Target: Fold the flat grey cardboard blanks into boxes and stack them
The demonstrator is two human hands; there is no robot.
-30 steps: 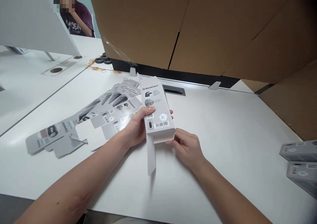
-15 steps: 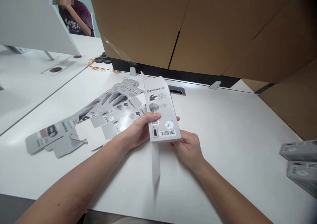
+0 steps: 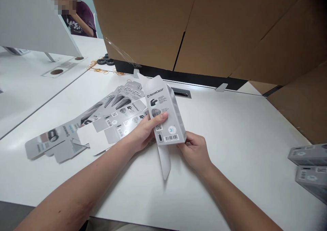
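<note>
A grey SilverCrest carton (image 3: 163, 110), partly folded into a box shape, is held above the white table (image 3: 230, 129). My left hand (image 3: 143, 130) grips its left side, thumb across the printed face. My right hand (image 3: 195, 151) holds the lower right corner from beneath, fingers curled under it. A long flap (image 3: 165, 161) hangs down from the carton's near end. Just left of my left hand lie several flat unfolded cartons (image 3: 102, 117), spread across the table.
Large brown cardboard boxes (image 3: 204, 27) stand along the table's far side. Folded grey boxes (image 3: 309, 166) are stacked at the right edge. Rubber bands (image 3: 95, 67) and black rings (image 3: 104, 61) lie at the back left. Another person (image 3: 76, 18) sits behind a white panel (image 3: 30, 20).
The carton has turned in my hands, so its right side panel now shows. My right hand has shifted under the lower corner, and the hanging flap has swung a little to the right.
</note>
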